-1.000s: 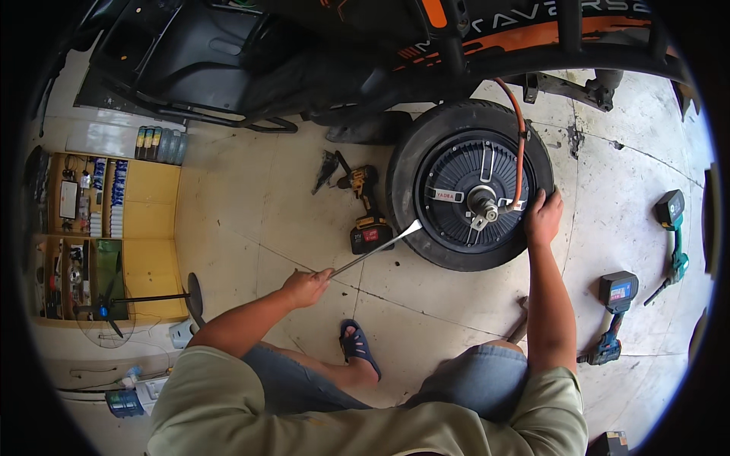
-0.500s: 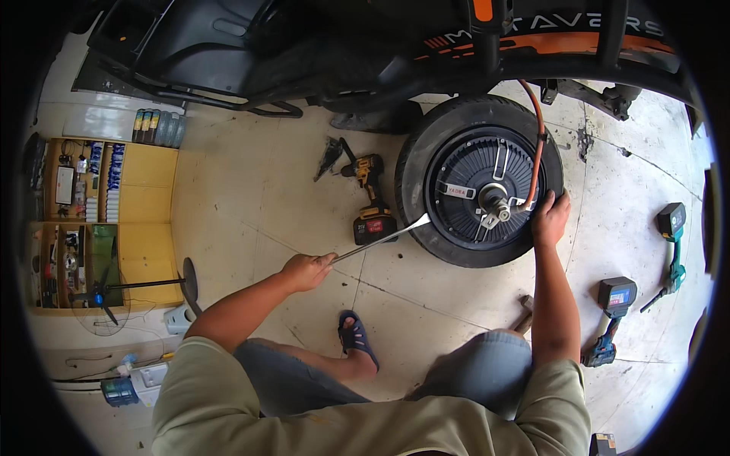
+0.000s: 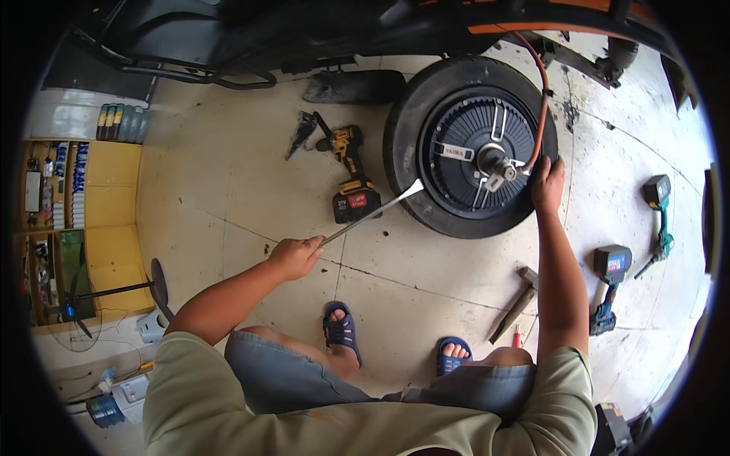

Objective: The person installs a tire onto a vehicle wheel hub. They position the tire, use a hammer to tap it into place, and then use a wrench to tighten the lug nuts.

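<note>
Wheel, black tyre w/ finned hub motor, lies on pale concrete floor under a scooter frame that crosses the top of view; orange cable curves over the wheel's right side down to its axle. Floor is stained, w/ seam lines and dirt specks. Left of wheel, far off, a yellow shelf wall packed w/ small goods, a stand fan below it. Just left of wheel: yellow-black cordless drill, standing on its battery. Right of wheel, well apart: two teal power tools. Below wheel, near person's sandalled feet: hammer.

Right hand closed on wheel's right rim, by the cable end. Left hand fisted round handle of a long flat steel lever; its far tip touches tyre's left edge.
</note>
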Motion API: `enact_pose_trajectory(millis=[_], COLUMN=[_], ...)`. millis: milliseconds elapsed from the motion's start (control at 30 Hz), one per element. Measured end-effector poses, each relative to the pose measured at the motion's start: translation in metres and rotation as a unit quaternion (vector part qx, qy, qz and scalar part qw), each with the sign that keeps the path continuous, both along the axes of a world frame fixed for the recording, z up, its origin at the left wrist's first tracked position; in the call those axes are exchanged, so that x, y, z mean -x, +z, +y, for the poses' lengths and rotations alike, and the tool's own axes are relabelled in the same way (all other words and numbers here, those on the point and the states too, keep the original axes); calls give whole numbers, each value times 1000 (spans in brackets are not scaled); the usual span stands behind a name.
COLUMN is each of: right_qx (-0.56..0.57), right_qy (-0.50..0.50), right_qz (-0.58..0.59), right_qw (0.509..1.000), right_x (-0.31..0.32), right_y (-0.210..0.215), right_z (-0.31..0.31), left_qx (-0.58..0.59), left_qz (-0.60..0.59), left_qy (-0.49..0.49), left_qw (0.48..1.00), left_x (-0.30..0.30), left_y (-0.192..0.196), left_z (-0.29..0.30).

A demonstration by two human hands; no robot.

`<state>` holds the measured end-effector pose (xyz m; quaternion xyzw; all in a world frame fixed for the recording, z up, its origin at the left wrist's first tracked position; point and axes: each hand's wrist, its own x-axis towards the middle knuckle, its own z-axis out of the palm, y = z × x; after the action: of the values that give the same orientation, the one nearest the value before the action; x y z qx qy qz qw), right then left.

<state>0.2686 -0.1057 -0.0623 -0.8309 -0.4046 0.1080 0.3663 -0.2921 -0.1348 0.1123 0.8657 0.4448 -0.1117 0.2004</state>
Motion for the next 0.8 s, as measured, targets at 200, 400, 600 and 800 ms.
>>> enact_pose_trajectory(millis=[200,400,600,800], right_qx=[51,402,172,293], right_qy=[-64,-40,-223,-109], right_qz=[-6,91,507,484], right_qw=[997,910,814,817], right_x=[16,108,97,86], right_y=[14,18,33,112], right_z=[-195,-331,-314,-300], left_qx=[5,7,11,-2], left_qz=[-6,-30,-31,-76], left_qy=[3,16,11,5], left_qw=[1000,999,999,997], left_x=[4,4,7,27], left_y=[-3,-3,2,-7], left_z=[-4,-6,-2,-5])
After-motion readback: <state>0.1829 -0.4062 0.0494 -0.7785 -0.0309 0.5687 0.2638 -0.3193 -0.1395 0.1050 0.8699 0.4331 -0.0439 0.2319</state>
